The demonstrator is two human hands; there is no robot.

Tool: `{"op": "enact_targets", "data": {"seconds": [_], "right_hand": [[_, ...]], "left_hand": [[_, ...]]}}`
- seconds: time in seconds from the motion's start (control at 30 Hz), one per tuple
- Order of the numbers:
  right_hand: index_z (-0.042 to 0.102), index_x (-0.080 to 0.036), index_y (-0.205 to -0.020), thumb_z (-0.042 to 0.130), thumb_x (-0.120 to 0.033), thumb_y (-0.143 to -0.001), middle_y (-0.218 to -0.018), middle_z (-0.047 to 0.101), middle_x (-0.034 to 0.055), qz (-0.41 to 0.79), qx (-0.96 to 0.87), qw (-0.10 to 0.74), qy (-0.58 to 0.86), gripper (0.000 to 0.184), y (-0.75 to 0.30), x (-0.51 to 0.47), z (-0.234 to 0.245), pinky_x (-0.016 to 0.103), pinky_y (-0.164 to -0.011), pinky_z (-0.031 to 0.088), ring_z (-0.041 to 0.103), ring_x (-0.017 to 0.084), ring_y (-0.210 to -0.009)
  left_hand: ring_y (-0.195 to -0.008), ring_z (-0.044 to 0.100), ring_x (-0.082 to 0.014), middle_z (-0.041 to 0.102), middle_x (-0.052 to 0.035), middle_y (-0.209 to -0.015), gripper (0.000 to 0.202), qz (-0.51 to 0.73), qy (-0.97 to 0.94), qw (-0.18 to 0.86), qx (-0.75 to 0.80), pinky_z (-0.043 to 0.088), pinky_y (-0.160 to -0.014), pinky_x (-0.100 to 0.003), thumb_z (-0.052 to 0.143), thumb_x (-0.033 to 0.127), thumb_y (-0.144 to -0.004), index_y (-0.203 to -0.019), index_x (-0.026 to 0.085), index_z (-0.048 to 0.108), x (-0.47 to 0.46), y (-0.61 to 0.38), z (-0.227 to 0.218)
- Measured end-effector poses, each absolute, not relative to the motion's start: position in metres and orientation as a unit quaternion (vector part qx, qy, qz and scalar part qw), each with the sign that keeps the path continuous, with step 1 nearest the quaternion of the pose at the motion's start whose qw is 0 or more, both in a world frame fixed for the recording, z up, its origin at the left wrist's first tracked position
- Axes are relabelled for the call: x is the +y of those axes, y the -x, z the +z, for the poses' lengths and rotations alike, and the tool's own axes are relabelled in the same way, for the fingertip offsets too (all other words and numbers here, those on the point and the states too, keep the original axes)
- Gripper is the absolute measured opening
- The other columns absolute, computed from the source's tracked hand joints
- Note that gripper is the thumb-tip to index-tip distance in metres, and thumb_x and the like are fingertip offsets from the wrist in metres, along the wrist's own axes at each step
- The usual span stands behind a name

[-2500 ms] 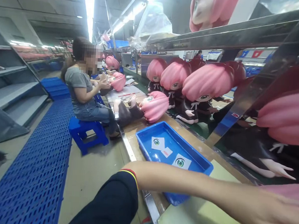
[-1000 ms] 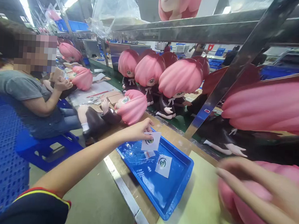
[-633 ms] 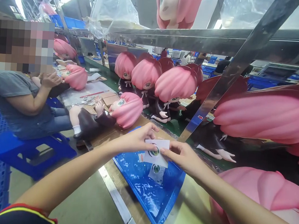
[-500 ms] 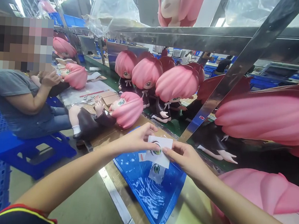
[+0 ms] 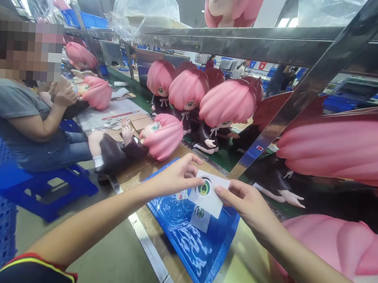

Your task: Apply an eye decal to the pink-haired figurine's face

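Note:
My left hand and my right hand both pinch a small white sticker sheet printed with a green eye, held just above a blue tray. Water and another eye sticker sheet sit in the tray. Under my right forearm at the lower right lies a large pink-haired doll head. Just beyond the tray, a pink-haired doll in a dark dress is on its side on the bench.
Several standing pink-haired dolls crowd the green belt behind a slanted metal post. A metal shelf runs overhead. A co-worker in a grey shirt sits on a blue stool at left, handling another doll.
My left hand lifted an eye sticker sheet out of the blue tray. My right hand left the doll head and came across to take the sheet's other edge.

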State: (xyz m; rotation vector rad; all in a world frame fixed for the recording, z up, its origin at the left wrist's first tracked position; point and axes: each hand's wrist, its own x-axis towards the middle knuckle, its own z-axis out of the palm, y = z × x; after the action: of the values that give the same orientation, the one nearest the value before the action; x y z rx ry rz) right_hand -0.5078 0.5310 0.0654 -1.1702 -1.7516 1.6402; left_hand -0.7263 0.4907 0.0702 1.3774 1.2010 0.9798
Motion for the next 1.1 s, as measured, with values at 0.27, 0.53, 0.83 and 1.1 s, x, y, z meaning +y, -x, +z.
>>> {"op": "enact_targets", "data": {"seconds": [0.27, 0.53, 0.83, 1.1], "right_hand": [[0.067, -0.013, -0.102, 0.074, -0.067, -0.074, -0.095, 0.07, 0.0089, 0.613, -0.625, 0.242, 0.419, 0.061, 0.507, 0.526, 0.062, 0.026, -0.067, 0.047, 0.063, 0.02, -0.081], [0.071, -0.014, -0.093, 0.075, -0.069, -0.071, -0.087, 0.071, 0.0093, 0.599, -0.664, 0.203, 0.4, 0.06, 0.506, 0.529, 0.062, 0.024, -0.06, 0.045, 0.062, 0.019, -0.073], [0.073, -0.014, -0.103, 0.073, -0.068, -0.076, -0.094, 0.071, 0.01, 0.569, -0.672, 0.186, 0.435, 0.06, 0.498, 0.518, 0.081, 0.03, -0.068, 0.052, 0.066, 0.025, -0.083], [0.073, -0.014, -0.103, 0.075, -0.064, -0.076, -0.092, 0.071, 0.009, 0.57, -0.667, 0.195, 0.439, 0.057, 0.493, 0.514, 0.083, 0.028, -0.068, 0.051, 0.065, 0.023, -0.081]], "left_hand": [[-0.07, 0.061, -0.0112, 0.067, -0.0003, -0.089, 0.037, 0.4, -0.576, 0.514, 0.494, 0.046, -0.061, -0.023, 0.067, 0.035, -0.088, -0.115, 0.022, 0.045, 0.49, 0.725, 0.069], [-0.068, 0.065, -0.0126, 0.068, -0.0015, -0.087, 0.05, 0.404, -0.576, 0.531, 0.472, 0.046, -0.054, -0.02, 0.078, 0.028, -0.077, -0.111, 0.021, 0.043, 0.496, 0.724, 0.07], [-0.068, 0.068, -0.0127, 0.073, -0.0022, -0.08, 0.034, 0.427, -0.559, 0.55, 0.45, 0.054, -0.069, -0.028, 0.067, 0.015, -0.082, -0.105, 0.019, 0.043, 0.505, 0.731, 0.072], [-0.072, 0.069, -0.0163, 0.074, -0.0061, -0.085, 0.053, 0.389, -0.548, 0.591, 0.446, 0.047, -0.062, -0.025, 0.086, 0.025, -0.07, -0.106, 0.018, 0.048, 0.507, 0.724, 0.072]]}}
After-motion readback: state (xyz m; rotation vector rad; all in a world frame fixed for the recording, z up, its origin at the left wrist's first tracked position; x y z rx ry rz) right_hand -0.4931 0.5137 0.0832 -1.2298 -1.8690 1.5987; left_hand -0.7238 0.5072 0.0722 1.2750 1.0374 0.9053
